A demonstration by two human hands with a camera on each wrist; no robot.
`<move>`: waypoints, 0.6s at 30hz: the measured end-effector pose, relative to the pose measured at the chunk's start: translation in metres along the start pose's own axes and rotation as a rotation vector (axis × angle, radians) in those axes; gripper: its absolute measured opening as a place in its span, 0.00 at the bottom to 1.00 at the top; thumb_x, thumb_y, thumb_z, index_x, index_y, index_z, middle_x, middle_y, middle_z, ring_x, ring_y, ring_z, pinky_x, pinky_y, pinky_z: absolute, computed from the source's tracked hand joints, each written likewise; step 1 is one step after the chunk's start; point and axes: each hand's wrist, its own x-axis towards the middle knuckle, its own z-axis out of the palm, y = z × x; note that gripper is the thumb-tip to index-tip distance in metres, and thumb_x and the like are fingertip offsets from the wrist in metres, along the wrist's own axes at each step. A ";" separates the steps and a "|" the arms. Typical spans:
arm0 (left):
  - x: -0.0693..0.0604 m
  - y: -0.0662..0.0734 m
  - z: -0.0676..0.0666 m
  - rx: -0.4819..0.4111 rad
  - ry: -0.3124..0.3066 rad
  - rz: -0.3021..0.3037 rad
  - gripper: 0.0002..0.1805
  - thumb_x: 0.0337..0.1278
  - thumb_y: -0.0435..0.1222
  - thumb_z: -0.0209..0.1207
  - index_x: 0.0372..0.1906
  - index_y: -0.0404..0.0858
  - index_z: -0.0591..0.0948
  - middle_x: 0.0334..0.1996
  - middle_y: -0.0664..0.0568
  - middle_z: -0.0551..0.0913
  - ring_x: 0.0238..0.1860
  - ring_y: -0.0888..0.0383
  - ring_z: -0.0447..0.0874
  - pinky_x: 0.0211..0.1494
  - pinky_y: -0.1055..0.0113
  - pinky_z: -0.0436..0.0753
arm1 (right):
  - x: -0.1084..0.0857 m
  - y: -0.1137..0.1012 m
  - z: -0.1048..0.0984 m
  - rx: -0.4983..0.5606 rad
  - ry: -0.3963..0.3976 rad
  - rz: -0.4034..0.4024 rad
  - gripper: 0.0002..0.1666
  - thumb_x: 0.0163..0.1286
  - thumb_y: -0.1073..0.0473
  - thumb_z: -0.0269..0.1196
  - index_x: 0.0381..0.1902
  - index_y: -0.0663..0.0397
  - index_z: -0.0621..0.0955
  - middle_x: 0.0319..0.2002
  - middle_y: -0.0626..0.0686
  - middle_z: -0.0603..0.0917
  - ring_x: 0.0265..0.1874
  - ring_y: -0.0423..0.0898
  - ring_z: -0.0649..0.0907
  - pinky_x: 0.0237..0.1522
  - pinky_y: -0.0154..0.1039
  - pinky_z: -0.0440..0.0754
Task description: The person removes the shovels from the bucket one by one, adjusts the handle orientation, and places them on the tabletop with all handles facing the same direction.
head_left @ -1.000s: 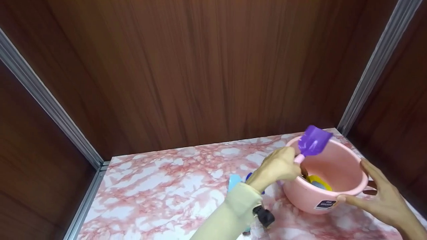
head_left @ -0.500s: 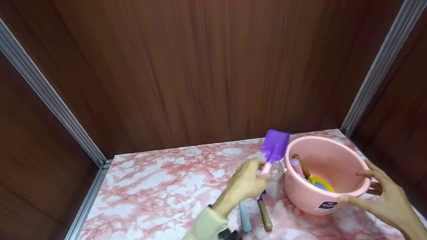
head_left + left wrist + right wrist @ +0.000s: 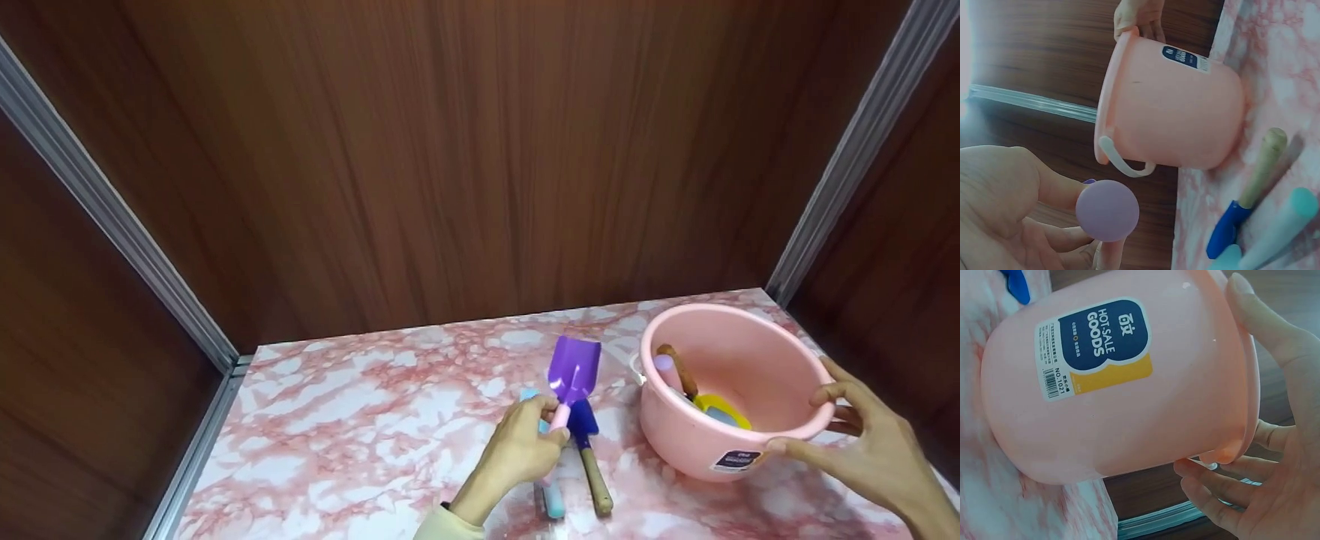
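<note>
My left hand grips the pink handle of a small purple shovel, held blade-up over the table. In the left wrist view the round lilac handle end points at the camera. Below lie a dark blue shovel with a wooden handle and a light blue shovel, partly hidden by my hand. At the right, a pink bucket stands upright, and my right hand grips its rim. Inside the bucket are a wooden handle, a lilac handle and a yellow-edged piece.
Pink-and-white marbled table extends to the left of the tools. Brown wood-grain panels enclose the back and sides, joined by metal corner posts. A white bucket handle hangs on the bucket's left side.
My left hand has drawn the purple shovel from over the bucket leftward and lower, above the shovels on the table. My right hand stays on the bucket rim.
</note>
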 end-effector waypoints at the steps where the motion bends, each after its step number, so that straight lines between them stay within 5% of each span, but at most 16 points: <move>1: -0.001 -0.003 0.000 -0.002 0.002 -0.013 0.22 0.67 0.35 0.67 0.63 0.35 0.81 0.50 0.49 0.85 0.54 0.51 0.83 0.61 0.48 0.82 | 0.000 -0.001 0.001 -0.006 0.001 -0.004 0.37 0.42 0.68 0.88 0.46 0.58 0.78 0.77 0.26 0.68 0.43 0.18 0.82 0.37 0.17 0.79; 10: -0.004 -0.026 0.001 0.013 0.068 -0.082 0.23 0.65 0.36 0.69 0.62 0.33 0.81 0.50 0.49 0.86 0.48 0.52 0.85 0.54 0.50 0.84 | -0.001 -0.003 -0.002 -0.005 0.022 -0.038 0.39 0.39 0.69 0.88 0.49 0.59 0.81 0.74 0.34 0.76 0.44 0.19 0.83 0.40 0.16 0.79; 18: -0.007 -0.051 0.002 0.025 0.150 -0.123 0.21 0.61 0.36 0.71 0.57 0.36 0.83 0.46 0.50 0.88 0.45 0.53 0.86 0.52 0.50 0.85 | -0.006 0.002 -0.007 -0.014 0.006 -0.045 0.37 0.39 0.69 0.89 0.46 0.60 0.80 0.77 0.30 0.71 0.46 0.15 0.81 0.48 0.12 0.74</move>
